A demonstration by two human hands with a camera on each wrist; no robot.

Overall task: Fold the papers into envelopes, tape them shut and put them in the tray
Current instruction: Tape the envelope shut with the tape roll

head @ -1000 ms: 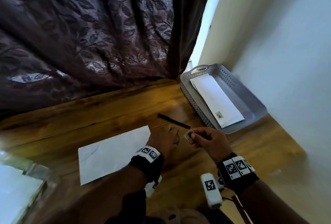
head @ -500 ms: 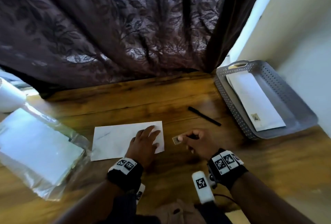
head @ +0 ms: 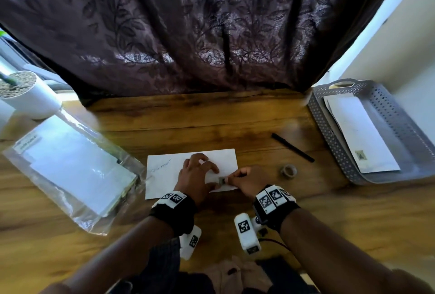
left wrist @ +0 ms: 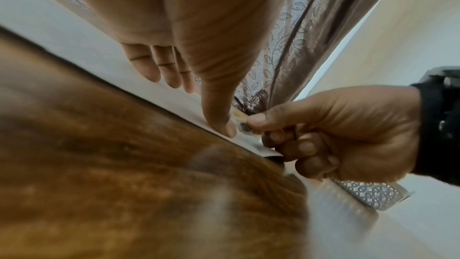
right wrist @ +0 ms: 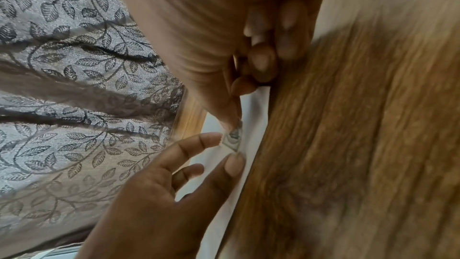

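Note:
A white envelope (head: 169,171) with faint writing lies flat on the wooden table (head: 211,124). My left hand (head: 207,173) rests on its right half with fingers spread and straight, its thumb (left wrist: 224,125) pressing the paper beside a small stamp (head: 221,180). My right hand (head: 231,179) pinches that stamp (right wrist: 232,139) between thumb and forefinger at the envelope's near right corner, the other fingers curled. A grey perforated tray (head: 400,117) at the right holds finished envelopes (head: 360,133), the top one stamped. A tape roll (head: 288,171) lies right of my right hand.
A black pen (head: 293,147) lies between the envelope and the tray. At the left are a clear plastic bag of white paper (head: 70,169) and a white plant pot (head: 26,96). A dark leaf-patterned curtain (head: 188,35) hangs along the table's far edge.
My left hand let go of the stamp and settled flat on the envelope. My right hand carried the stamp left, from beside the envelope onto its near right corner.

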